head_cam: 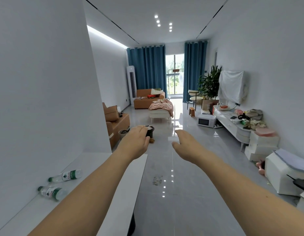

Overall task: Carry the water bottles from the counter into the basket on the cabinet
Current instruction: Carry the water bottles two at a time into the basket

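Two clear water bottles with green caps and green labels lie on their sides on the white counter (90, 166) at the lower left, close to the wall: one bottle (66, 176) farther away, the other bottle (51, 192) nearer to me. Both my arms stretch forward above the counter's edge and the floor. My left hand (136, 142) is open with nothing in it, well past the bottles. My right hand (187, 143) is also open and holds nothing. No basket can be made out.
A long room with a glossy grey floor lies ahead. Orange sofas (117, 123) stand at the left, a small bed (160, 111) in the middle, a low white cabinet (233, 123) covered with clutter along the right wall, a microwave (205, 120) on the floor, white boxes (284, 172) at the right.
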